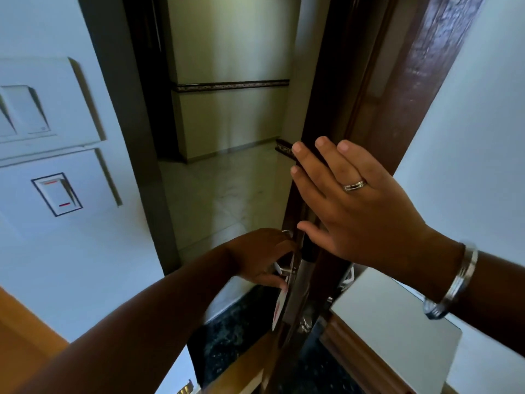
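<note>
We see the dark wooden door (335, 109) almost edge-on, swung away from its frame (133, 132), so a wide gap stands open to the left of the door's edge, showing pale floor tiles (227, 194) and a cream wall beyond. The left hand (264, 257) is low on the door's near edge, its fingers curled round the one metal handle (285, 271) that we can make out; blur hides the exact grip. One white tag with red print (277, 308) hangs just below the handle, against the door's edge. The right hand (352, 206) is higher up the same edge, flat, with straight fingers slightly spread and the thumb held out; we cannot tell whether the palm touches the wood. It wears one ring (354, 185), and one metal bangle (451, 282) sits on the wrist. Well left of the door, past the frame, the pale wall carries two switch plates, one (42, 103) above the other (56, 194).
</note>
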The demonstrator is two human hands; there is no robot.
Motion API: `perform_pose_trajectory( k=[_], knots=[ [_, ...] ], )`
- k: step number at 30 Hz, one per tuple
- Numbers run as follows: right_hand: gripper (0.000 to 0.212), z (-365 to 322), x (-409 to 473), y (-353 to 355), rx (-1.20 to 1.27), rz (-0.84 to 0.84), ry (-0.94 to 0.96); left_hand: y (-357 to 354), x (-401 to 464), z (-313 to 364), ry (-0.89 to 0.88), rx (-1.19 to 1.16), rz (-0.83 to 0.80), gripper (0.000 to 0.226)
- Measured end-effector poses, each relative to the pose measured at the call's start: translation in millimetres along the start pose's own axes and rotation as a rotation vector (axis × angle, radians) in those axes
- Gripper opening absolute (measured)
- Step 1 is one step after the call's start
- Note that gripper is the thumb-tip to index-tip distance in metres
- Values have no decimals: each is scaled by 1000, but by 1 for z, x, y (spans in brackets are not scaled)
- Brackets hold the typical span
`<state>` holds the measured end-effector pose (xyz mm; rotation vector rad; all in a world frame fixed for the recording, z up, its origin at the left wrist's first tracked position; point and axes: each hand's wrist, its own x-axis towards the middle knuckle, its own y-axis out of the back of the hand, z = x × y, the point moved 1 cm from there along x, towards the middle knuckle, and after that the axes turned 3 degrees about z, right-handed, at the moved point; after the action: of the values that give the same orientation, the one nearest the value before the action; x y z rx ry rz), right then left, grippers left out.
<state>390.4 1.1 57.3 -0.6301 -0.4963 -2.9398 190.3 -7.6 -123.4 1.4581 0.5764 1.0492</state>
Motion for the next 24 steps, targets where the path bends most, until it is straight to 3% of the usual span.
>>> perform_pose_trajectory(
  k=[6, 12, 24],
  knots=[
    [72, 2, -5, -2, -6, 6, -6, -16, 7, 10, 137, -79, -21, 78],
    [69, 3, -8, -2, 33, 17, -9, -8, 12, 9, 116, -96, 55, 74],
    [66, 5, -11, -3, 55, 31, -26, 2, 17, 18, 231, -49, -140, 47]
  ],
)
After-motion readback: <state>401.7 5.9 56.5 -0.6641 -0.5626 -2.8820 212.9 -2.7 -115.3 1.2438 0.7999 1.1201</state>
